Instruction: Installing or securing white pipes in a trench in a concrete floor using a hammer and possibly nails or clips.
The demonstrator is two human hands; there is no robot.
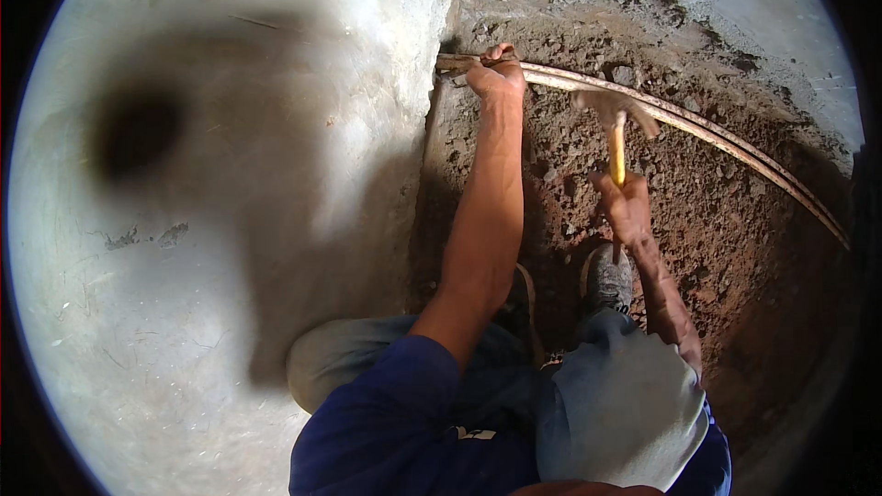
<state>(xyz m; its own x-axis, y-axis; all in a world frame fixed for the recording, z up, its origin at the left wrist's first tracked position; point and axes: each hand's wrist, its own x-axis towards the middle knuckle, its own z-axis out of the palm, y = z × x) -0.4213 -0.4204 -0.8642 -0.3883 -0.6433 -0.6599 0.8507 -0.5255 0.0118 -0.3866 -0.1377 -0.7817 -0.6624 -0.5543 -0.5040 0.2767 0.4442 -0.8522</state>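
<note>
I have the left hand (496,78) clenched around a long pale strip (735,144), close to where its end meets the broken edge of the concrete slab (367,37). Strip runs from there off to the far right, over the soil bed (556,152). It shows as two parallel lines; can't tell from here if it's one piece or two. Part of the curve may be my fisheye.

Right hand (628,207) is closed on a hammer-like tool (617,154), gripping low on the yellow handle. Handle points away from the body. I read the head as right at the strip, but it's motion-blurred, so I won't call contact.

Soil is loose, reddish-brown, stony. Second concrete surface (744,0) along the top right, rough-edged. Below the right hand I get a dark shoe (610,283) on the soil and a faded jeans knee (616,395). Head shadow (142,133) falls on the slab.
</note>
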